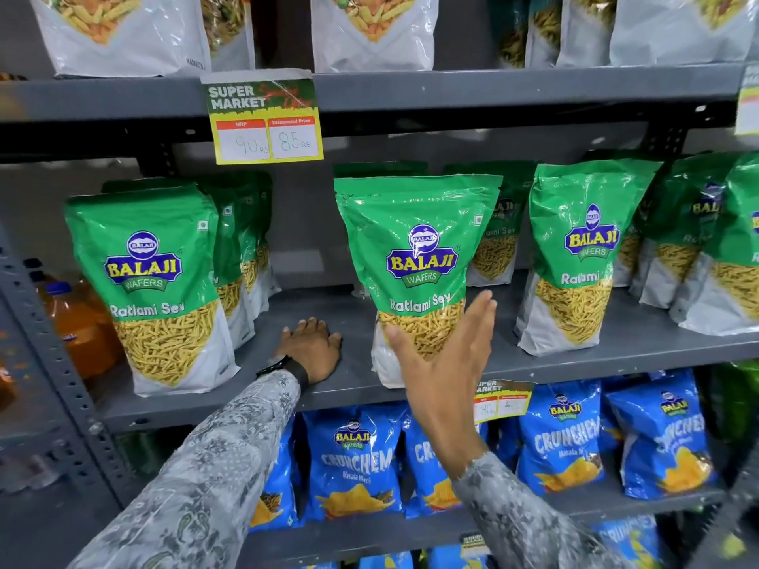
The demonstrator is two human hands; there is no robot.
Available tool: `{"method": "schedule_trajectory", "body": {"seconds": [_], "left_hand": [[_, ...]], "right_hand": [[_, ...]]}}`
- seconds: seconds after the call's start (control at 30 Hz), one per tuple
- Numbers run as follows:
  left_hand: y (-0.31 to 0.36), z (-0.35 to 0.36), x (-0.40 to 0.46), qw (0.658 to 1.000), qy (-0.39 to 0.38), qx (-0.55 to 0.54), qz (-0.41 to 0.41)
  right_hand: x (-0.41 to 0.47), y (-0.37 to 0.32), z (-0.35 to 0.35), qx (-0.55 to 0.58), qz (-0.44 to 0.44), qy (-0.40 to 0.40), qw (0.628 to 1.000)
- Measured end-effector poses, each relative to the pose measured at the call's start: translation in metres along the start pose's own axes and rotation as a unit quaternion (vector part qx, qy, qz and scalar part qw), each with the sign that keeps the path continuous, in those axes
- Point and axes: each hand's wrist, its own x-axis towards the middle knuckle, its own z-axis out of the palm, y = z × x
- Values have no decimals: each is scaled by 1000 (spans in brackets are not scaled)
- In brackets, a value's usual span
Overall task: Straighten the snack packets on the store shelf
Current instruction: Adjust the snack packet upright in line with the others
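Head view looks down on a grey metal shelf (534, 355) stocked with green Balaji Ratlami Sev packets. At the centre stands the middle green packet (415, 256), upright with a slight lean, its base on the shelf board near the front edge; more green packets stand in a row directly behind it. The right hand (445, 363) comes in from 5 o'clock, open with fingers spread and extended, its palm lying against the lower right front of that packet (the thumb crosses the clear window at the packet's lower left); it wraps nothing. The left hand (314, 349) lies at 9 o'clock of the packet, well clear of it, palm down and flat on the bare shelf board with fingers loosely curled, holding nothing; a dark wristband shows at the cuff of a patterned grey sleeve. At 9 o'clock of the left hand stands the left green packet (152, 289), upright at the shelf front with others queued behind. At 3 o'clock of the centre packet stands the right green packet (575, 256), apart from it. A yellow price tag (265, 117) hangs from the upper shelf's edge at 11 o'clock. Blue Crunchem packets (357, 457) fill the shelf below.
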Motion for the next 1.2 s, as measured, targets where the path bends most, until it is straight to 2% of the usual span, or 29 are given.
{"method": "schedule_trajectory", "body": {"seconds": [0.17,0.33,1.1,1.2], "left_hand": [[2,-2,-1,1000,-6,-4,-2],[1,-1,0,1000,-6,1,-2],[3,-2,-4,1000,-9,0,-9],[3,-8,-9,999,7,-43,-16]], "right_hand": [[-2,16,-6,-8,-22,-34,999],[-3,9,11,-14,-46,-28,998],[23,19,37,-32,-46,-36,998],[18,12,28,-21,-48,-52,997]]}}
